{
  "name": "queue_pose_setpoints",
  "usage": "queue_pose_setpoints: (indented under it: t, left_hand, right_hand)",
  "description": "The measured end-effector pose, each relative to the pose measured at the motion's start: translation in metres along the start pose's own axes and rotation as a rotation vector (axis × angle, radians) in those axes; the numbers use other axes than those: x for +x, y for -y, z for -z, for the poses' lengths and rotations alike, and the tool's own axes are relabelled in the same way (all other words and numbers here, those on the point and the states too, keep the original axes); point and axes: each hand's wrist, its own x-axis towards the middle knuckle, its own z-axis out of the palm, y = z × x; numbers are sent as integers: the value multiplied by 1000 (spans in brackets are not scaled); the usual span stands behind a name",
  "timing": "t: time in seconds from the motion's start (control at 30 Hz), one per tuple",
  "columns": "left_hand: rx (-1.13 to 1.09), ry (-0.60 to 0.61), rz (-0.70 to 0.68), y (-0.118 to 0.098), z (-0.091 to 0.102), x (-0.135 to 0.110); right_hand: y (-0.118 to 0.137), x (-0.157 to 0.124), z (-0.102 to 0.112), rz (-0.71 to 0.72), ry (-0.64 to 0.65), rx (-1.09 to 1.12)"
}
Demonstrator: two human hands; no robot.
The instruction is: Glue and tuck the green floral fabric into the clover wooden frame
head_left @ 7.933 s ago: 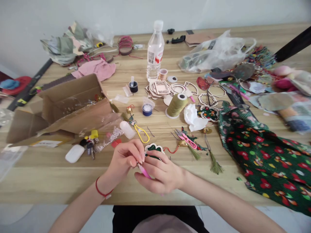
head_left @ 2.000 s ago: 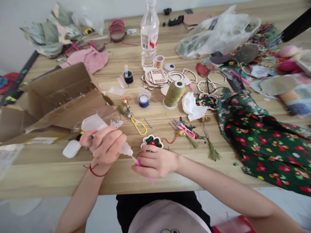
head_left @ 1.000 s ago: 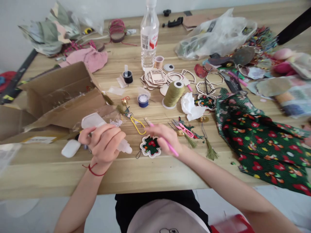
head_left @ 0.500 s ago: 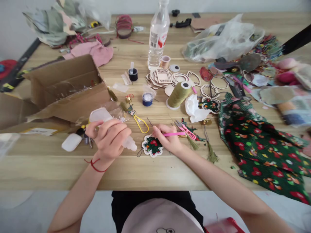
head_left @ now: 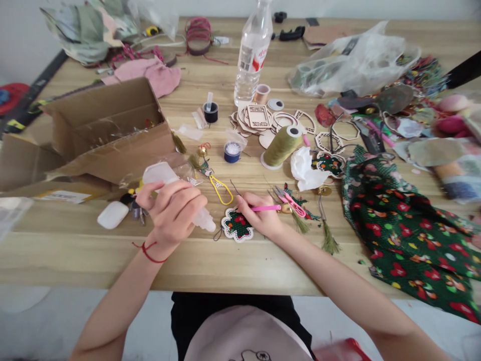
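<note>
My left hand is wrapped round a translucent white squeeze bottle, its nozzle tilted down to the right. Just right of that tip lies a flower-shaped pendant, white-edged with green and red floral cloth, and a dark cord loop at its left. My right hand rests against the pendant's right side, fingers closed round a slim pink pen-like tool; the tool's working end is hidden by the fingers. Pink-handled pliers lie beyond the right hand.
An open cardboard box stands at left. Behind my hands are a bead pot, a spool of olive thread, wooden cutouts and a plastic bottle. Green floral cloth hangs over the table's right front edge.
The view has shifted slightly, moving the table things a little to the right. Both hands keep the same grip and nearly the same place over the pendant.
</note>
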Motion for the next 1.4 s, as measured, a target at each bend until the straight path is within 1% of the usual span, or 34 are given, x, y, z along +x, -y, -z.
queue_pose_setpoints:
  t: [0.2, 0.4, 0.5, 0.63, 0.7, 0.77, 0.8, 0.87, 0.93, 0.97, 1.03, 1.1, 1.17, 1.27, 1.4]
  left_hand:
    - [-15, -9, -11, -1, -1, 2]
    - [-19, -4, -3, 0, -1, 0]
    - [-57, 27, 38, 1, -1, -3]
    - [-121, 80, 148, 2, -4, -5]
    - [-157, 102, 238, 1, -4, -3]
    - [-261, 131, 391, 0, -5, 0]
    - [-346, 147, 496, 0, -6, 1]
    - [-543, 188, 748, 3, -7, 1]
    - [-730, 243, 997, 6, -10, 0]
    - [-805, 268, 1098, 8, -11, -1]
    - [-916, 283, 1239, 11, -15, -3]
    - [-974, 280, 1326, 11, -17, -4]
    - [-989, 283, 1368, 8, -19, -4]
    - [-991, 287, 1355, 5, -20, -4]
    - [-1012, 280, 1330, 4, -21, -6]
  right_hand:
    - [0, 0, -1, -7, 3, -12]
    - [0, -1, 0, -54, -9, 7]
    - [1, 0, 0, -102, -25, 46]
    - [0, 1, 0, -156, -62, 126]
    - [-2, 2, -1, -164, -77, 135]
    - [-3, 3, -1, -141, -98, 112]
    - [-4, 4, -1, -113, -109, 92]
    - [-5, 5, -2, -40, -111, 46]
    - [-6, 8, -2, 33, -69, 5]
    - [-7, 8, -3, 65, -32, -16]
    - [-8, 9, -5, 114, 43, -63]
    - [-8, 10, -7, 127, 112, -120]
    - [-7, 9, -8, 102, 166, -184]
    - [-4, 8, -8, 73, 212, -252]
    - [-3, 9, -8, 92, 205, -268]
